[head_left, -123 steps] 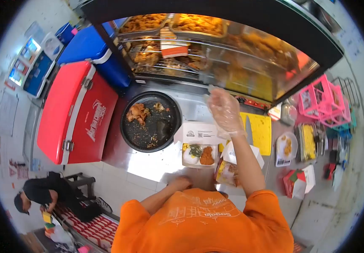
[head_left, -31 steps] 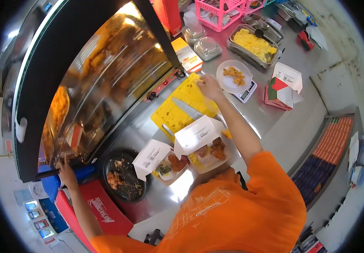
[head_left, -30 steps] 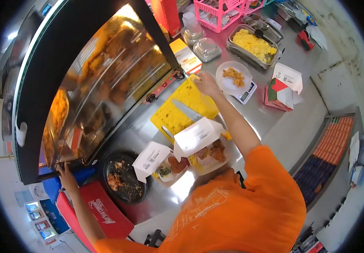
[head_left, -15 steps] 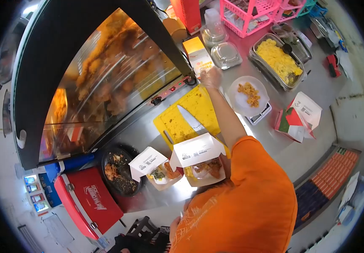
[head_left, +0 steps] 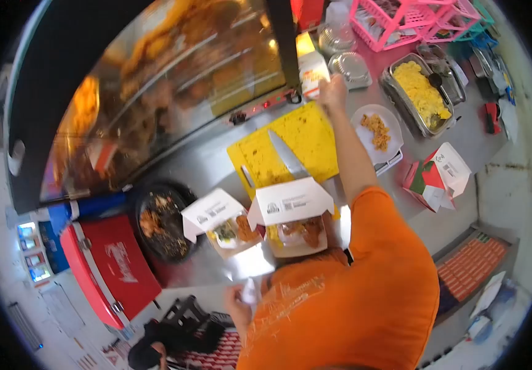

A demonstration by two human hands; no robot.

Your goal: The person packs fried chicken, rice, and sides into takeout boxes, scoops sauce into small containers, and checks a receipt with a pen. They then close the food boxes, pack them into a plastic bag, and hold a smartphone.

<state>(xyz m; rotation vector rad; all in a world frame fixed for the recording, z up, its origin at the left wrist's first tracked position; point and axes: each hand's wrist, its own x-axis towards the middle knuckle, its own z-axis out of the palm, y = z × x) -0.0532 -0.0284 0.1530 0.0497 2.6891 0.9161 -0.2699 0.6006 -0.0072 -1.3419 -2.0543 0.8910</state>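
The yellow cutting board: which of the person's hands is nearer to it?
Right. The right hand is at the far right corner of the yellow cutting board; the left hand is well away from it, low beside the orange shirt.

Single view, head cam. Sits above wearer's orange shirt (head_left: 346, 290), aimed forward and steeply down. Wide fisheye: round image, dark corners, lines bowing toward the rim. Frame is rolled, so table (head_left: 207, 163) runs slantwise, lower left to upper right. Table mid-frame, near, seen mostly from overhead. Display case (head_left: 173, 80) large at upper left, cut by top edge. Right hand (head_left: 332, 94) upper centre, left hand (head_left: 237, 306) low, left of centre, both in shot. Second person (head_left: 183, 338) farther off, bottom left. Some blur.
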